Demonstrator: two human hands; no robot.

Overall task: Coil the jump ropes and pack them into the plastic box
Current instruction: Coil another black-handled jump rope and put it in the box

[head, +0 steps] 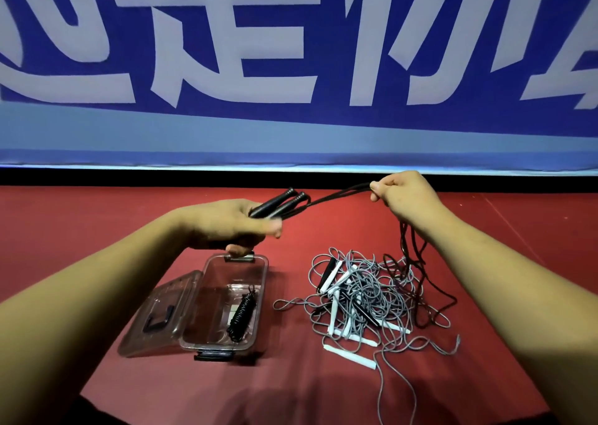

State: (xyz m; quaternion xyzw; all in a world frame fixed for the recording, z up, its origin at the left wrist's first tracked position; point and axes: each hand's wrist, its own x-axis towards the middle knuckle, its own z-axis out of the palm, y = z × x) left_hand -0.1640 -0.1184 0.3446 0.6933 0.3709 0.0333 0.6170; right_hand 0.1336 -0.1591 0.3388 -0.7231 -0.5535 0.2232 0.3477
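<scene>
My left hand (226,222) grips the two black handles (278,203) of a black jump rope above the far end of the box. Its dark cord (336,194) runs right to my right hand (404,194), which pinches it, and the rest hangs down to the floor at the right. A clear plastic box (262,282) stands open on the red mat, its lid (158,314) folded out to the left. One coiled black rope (241,316) lies inside. A tangled pile of grey ropes (365,298) with white and black handles lies to the right of the box.
The red mat (226,389) covers the floor around the box and the pile. A blue banner (291,52) with large white characters stands behind, with a black strip along its foot. Loose grey cord (398,389) trails toward me at the lower right.
</scene>
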